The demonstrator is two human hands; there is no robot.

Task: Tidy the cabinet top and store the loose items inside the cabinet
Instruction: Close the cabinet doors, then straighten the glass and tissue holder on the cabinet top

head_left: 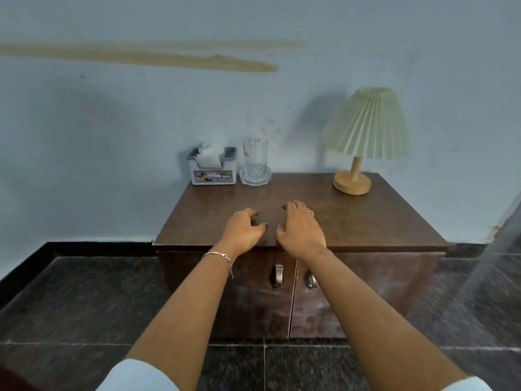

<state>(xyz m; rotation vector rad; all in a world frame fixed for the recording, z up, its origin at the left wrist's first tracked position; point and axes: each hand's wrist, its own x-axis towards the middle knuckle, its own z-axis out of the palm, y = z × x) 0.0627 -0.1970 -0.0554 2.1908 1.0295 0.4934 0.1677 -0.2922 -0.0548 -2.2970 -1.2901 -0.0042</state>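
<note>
The left hand (244,231) and right hand (298,234) were held side by side, loosely curled and empty, over the dark brown wooden cabinet top (366,221). Well beyond them, a grey plastic tissue box (212,168) and a clear drinking glass (255,155) were set.

- The cabinet (366,221) is dark brown.
- The lamp shade (366,125) is pale green with folds.
- The lamp foot (351,183) is light yellow-brown.
- The tissue box (212,170) is grey-white with a colourful sticker.
- The glass (255,155) is clear with a red mark.
- The floor (84,300) is speckled black.
- The wall (112,122) is pale blue with a tan streak.
</note>
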